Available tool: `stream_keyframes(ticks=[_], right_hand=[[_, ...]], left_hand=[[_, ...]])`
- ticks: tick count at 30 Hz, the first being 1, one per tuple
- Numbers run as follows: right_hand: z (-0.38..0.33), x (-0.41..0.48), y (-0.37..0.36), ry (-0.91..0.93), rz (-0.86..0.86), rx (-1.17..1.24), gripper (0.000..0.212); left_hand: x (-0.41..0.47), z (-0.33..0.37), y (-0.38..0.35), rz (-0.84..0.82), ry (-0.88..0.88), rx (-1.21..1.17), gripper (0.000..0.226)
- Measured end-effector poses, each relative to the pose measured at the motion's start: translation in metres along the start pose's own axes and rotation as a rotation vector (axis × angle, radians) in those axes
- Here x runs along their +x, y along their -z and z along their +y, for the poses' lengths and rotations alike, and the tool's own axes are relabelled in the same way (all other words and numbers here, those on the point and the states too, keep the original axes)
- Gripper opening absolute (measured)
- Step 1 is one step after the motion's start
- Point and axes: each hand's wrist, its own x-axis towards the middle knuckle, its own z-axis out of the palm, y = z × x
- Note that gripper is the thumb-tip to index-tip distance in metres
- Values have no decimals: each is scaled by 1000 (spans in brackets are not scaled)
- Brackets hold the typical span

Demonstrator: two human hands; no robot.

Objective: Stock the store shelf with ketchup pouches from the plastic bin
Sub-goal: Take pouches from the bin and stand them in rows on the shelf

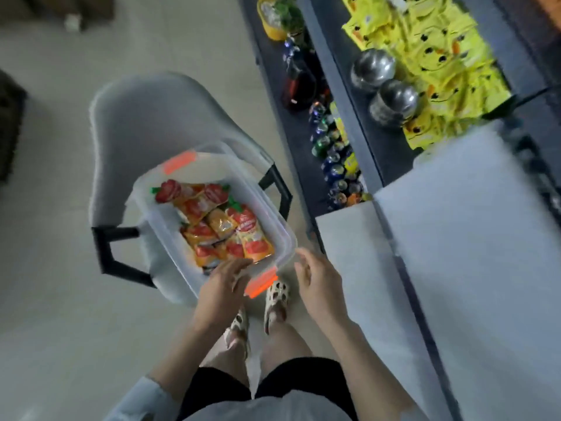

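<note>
A clear plastic bin (170, 226) with orange latches rests on a grey chair (142, 117). Several red and orange ketchup pouches (218, 226) lie inside it. My left hand (223, 284) reaches over the bin's near rim, fingers spread just above the nearest pouches, holding nothing. My right hand (315, 281) hovers open beside the bin's near right corner, not touching it. The dark store shelf (382, 153) runs along the right side of the view.
On the shelf sit yellow packets (434, 56), two steel bowls (385, 86), a row of cans (334, 159) and a dark bottle (299, 86). White boards (473, 238) cover the shelf's near part. My feet in sandals (273, 299) stand below the bin.
</note>
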Motion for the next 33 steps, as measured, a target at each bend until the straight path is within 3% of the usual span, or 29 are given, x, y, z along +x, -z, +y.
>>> stream_keyframes(ticks=[6,10,12,15,20,26,29,33], right_hand=[[-1,101,-107,-156,-394,-160,41],[22,160,-183,-352,-439,-118,32],[34,176,-210,-406,-455,-160,49],[42,184,-231,-391,-508,-345,72],[42,193,-230,-337,-511,-482,73],[42,190,-218,-456,-597,-177,47],[49,188,-218,-576,-590,23,43],[53,185,-215,-679,-578,201,52]], left_hand=[[41,-68,-7,87,224,15,36],[101,-106,-13,103,219,117,40],[137,-124,-13,102,207,218,47],[193,-147,-5,138,206,368,53],[266,-170,-4,123,220,625,55],[289,-169,-20,-76,434,774,59],[282,-164,-24,-33,452,739,63],[263,-152,-22,33,483,497,60]])
